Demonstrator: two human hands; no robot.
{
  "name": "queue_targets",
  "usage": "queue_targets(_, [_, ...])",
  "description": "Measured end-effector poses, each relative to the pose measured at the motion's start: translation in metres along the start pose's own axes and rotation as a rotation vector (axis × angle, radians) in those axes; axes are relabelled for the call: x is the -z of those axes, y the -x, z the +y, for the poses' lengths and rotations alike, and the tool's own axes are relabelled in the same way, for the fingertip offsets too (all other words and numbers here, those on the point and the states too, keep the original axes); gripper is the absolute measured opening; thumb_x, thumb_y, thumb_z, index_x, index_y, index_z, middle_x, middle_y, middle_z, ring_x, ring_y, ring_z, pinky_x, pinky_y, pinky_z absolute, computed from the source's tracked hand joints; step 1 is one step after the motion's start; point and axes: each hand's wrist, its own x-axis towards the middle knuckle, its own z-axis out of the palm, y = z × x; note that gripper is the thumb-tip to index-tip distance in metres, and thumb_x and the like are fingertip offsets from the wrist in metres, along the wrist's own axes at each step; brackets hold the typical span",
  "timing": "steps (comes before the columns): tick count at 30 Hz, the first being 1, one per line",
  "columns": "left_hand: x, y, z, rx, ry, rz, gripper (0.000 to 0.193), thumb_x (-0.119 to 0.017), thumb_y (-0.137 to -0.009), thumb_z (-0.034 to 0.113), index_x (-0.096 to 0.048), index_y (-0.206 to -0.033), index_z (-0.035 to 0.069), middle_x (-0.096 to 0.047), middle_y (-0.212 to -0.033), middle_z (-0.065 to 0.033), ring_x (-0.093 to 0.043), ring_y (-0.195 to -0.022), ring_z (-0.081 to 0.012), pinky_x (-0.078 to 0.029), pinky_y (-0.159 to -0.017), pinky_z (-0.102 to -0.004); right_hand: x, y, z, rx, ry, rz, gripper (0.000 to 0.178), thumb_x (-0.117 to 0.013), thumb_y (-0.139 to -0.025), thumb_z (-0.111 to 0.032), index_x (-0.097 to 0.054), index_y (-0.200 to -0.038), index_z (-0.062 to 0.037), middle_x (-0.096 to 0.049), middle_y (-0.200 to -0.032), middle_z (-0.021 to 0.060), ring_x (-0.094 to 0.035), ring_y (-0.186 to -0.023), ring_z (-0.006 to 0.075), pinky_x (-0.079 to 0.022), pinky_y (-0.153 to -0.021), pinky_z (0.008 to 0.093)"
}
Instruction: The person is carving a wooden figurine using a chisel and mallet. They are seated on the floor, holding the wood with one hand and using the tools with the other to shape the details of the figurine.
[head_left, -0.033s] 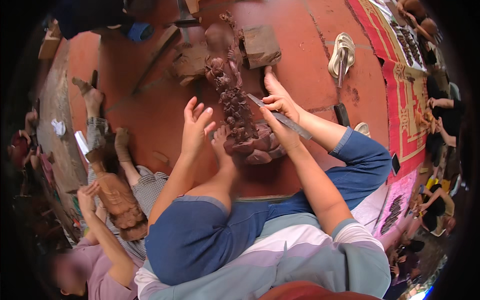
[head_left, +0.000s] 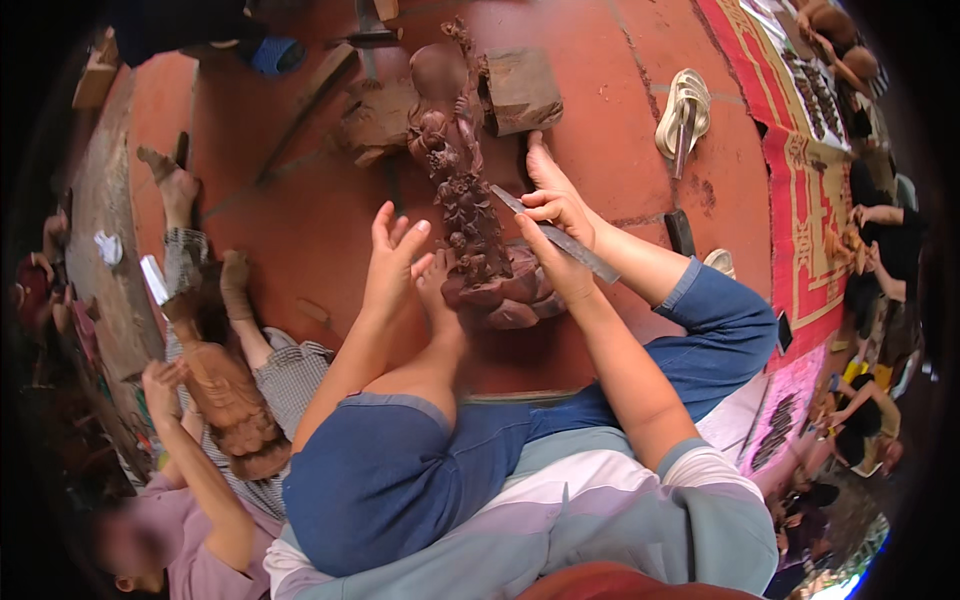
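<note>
In front of me a dark reddish wooden carving (head_left: pixel 465 195) of a figure with a staff lies with its petal-shaped base (head_left: pixel 510 298) toward me. My right hand (head_left: pixel 562 235) is closed round a flat metal chisel (head_left: pixel 570 246), whose pointed end is close to the carving's right side. Whether its tip touches the wood cannot be made out. Left of the carving, my left hand (head_left: pixel 395 262) hovers apart from it, empty, fingers spread. My bare feet are on both sides of the carving.
Rough wooden blocks (head_left: pixel 523 90) flank the carving's far end. A sandal (head_left: pixel 684 112) with a bladed tool across it lies at right, beside a red patterned mat (head_left: pixel 808 200). At left a co-worker in a mauve shirt (head_left: pixel 215 540) has another wooden figure (head_left: pixel 228 400) between their legs.
The whole view has shifted slightly. At left, the co-worker's raised hand has moved a little; my hands and the carving keep their places relative to each other.
</note>
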Motion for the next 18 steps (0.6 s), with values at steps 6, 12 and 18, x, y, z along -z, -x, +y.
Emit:
queue_targets(6, [-0.016, 0.000, -0.007, 0.191, -0.138, -0.158, 0.112, -0.080, -0.079, 0.031, 0.000, -0.157, 0.016, -0.018, -0.156, -0.0210, -0.040, -0.133, -0.0312, -0.035, -0.106, -0.0487, -0.019, -0.032, -0.002, 0.103, 0.196, 0.084, 0.014, -0.073, -0.080, 0.003, -0.065, -0.090, -0.0030, -0.064, -0.105, 0.0120, -0.062, -0.097, 0.0186, -0.050, -0.084, 0.0289])
queue_targets(12, [-0.025, 0.001, -0.012, 0.069, -0.122, -0.243, 0.103, -0.074, -0.082, 0.004, 0.000, -0.154, 0.003, -0.030, -0.146, -0.0183, -0.045, -0.129, -0.0268, -0.045, -0.103, -0.0350, -0.025, -0.032, -0.007, 0.150, 0.291, 0.038, 0.012, -0.076, -0.075, 0.000, -0.066, -0.081, -0.0032, -0.069, -0.095, 0.0141, -0.068, -0.086, 0.0232, -0.055, -0.078, 0.0324])
queue_targets(18, [-0.030, 0.001, -0.017, -0.006, -0.169, -0.253, 0.100, -0.071, -0.084, 0.000, 0.000, -0.154, 0.002, -0.030, -0.150, -0.0201, -0.041, -0.134, -0.0259, -0.041, -0.107, -0.0357, -0.018, -0.042, -0.006, 0.185, 0.297, 0.042, 0.011, -0.076, -0.075, 0.001, -0.067, -0.081, -0.0020, -0.069, -0.091, 0.0137, -0.069, -0.085, 0.0230, -0.055, -0.078, 0.0324])
